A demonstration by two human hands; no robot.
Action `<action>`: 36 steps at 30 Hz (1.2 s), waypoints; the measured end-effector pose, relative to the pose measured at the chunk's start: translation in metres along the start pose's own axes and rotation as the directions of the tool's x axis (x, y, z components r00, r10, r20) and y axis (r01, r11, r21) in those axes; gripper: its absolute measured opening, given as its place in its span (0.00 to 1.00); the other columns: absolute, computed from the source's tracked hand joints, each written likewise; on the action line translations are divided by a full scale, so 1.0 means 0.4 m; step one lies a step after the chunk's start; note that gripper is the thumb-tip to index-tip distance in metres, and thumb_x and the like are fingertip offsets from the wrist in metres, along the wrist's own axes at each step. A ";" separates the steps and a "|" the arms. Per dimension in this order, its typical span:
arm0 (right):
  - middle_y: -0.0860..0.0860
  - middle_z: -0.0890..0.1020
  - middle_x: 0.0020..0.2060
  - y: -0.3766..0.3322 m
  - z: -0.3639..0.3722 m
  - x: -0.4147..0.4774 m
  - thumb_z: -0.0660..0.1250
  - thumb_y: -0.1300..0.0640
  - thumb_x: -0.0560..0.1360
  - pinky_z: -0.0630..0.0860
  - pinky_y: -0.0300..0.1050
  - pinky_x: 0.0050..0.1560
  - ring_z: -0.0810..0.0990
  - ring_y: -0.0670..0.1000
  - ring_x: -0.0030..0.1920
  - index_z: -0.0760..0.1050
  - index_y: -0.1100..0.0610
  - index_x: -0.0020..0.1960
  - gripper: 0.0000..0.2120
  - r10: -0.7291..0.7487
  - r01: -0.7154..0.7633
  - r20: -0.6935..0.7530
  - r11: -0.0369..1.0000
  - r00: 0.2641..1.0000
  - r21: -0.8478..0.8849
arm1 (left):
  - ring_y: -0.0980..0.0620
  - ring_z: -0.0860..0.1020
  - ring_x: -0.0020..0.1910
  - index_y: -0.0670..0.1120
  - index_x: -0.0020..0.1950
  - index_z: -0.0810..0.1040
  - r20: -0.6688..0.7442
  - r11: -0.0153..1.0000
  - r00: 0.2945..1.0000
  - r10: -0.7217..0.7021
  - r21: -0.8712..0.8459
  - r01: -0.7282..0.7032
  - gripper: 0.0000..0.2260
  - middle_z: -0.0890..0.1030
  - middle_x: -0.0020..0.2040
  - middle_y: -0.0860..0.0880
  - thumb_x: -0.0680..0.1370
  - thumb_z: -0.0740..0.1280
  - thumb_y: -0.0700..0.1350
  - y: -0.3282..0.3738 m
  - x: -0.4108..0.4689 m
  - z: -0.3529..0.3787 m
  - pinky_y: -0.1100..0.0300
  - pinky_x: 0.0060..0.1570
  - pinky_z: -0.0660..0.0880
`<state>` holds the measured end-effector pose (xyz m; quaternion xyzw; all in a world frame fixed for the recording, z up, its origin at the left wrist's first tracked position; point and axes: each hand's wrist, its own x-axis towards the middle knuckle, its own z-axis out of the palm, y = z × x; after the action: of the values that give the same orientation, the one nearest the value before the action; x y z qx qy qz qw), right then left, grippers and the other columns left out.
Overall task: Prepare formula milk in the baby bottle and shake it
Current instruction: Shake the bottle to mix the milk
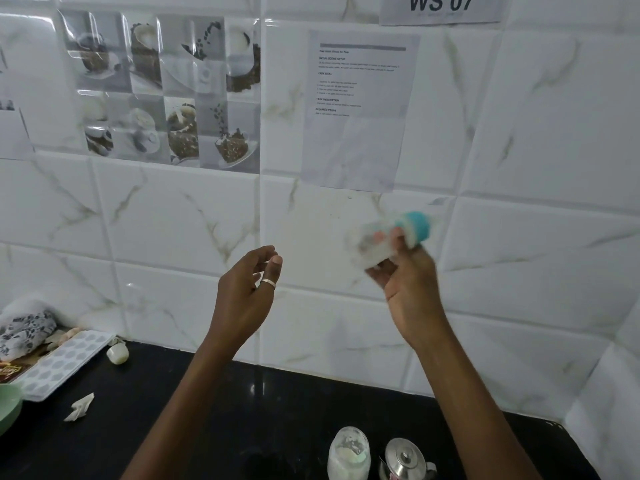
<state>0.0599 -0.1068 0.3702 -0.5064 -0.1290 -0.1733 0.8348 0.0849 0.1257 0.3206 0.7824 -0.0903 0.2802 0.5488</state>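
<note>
My right hand is raised in front of the tiled wall and grips a clear baby bottle with a teal cap. The bottle is tilted, cap up to the right, and smeared by motion blur, with white liquid inside. My left hand hovers to the left of it, apart from the bottle, fingers loosely curled and holding nothing; a ring sits on one finger. On the black counter below stand a clear jar of white powder and a small steel kettle.
At the left of the black counter lie a white dimpled tray, a small cream cap, a crumpled paper scrap, a green bowl and a patterned cloth. Papers are taped to the wall.
</note>
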 end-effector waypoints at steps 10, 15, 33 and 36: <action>0.52 0.87 0.56 -0.014 0.010 0.003 0.68 0.46 0.77 0.84 0.48 0.50 0.86 0.54 0.58 0.75 0.57 0.65 0.21 -0.027 0.043 -0.110 0.988 0.994 0.146 | 0.65 0.77 0.55 0.54 0.66 0.78 0.000 1.000 1.000 0.000 -0.007 0.000 0.16 0.80 0.58 0.62 0.82 0.63 0.58 0.004 -0.004 -0.002 0.77 0.48 0.69; 0.54 0.85 0.59 0.015 0.010 -0.034 0.73 0.43 0.72 0.83 0.51 0.53 0.84 0.56 0.60 0.75 0.55 0.67 0.28 0.074 -0.037 0.162 0.976 0.984 -0.217 | 0.70 0.76 0.53 0.54 0.66 0.78 0.004 1.000 1.000 0.002 -0.005 -0.002 0.16 0.80 0.58 0.62 0.82 0.63 0.58 0.008 -0.004 -0.002 0.79 0.47 0.68; 0.52 0.87 0.55 0.010 0.007 -0.033 0.70 0.45 0.73 0.83 0.49 0.50 0.86 0.54 0.56 0.76 0.55 0.64 0.23 0.035 -0.027 0.058 0.990 0.998 -0.135 | 0.73 0.76 0.52 0.53 0.67 0.78 0.010 1.000 1.000 -0.012 -0.004 0.012 0.17 0.80 0.58 0.62 0.81 0.63 0.58 0.002 -0.015 -0.006 0.81 0.45 0.69; 0.52 0.86 0.58 0.012 -0.010 -0.040 0.72 0.42 0.70 0.84 0.50 0.52 0.85 0.55 0.59 0.75 0.54 0.66 0.28 0.045 -0.021 0.140 0.985 0.989 -0.169 | 0.71 0.76 0.54 0.54 0.66 0.78 0.012 1.000 1.000 -0.017 -0.011 0.017 0.17 0.80 0.58 0.63 0.81 0.63 0.58 0.001 -0.016 -0.005 0.79 0.46 0.69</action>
<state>0.0477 -0.1057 0.3583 -0.5877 -0.1655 -0.1327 0.7808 0.0786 0.1264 0.3178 0.7817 -0.0887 0.2703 0.5549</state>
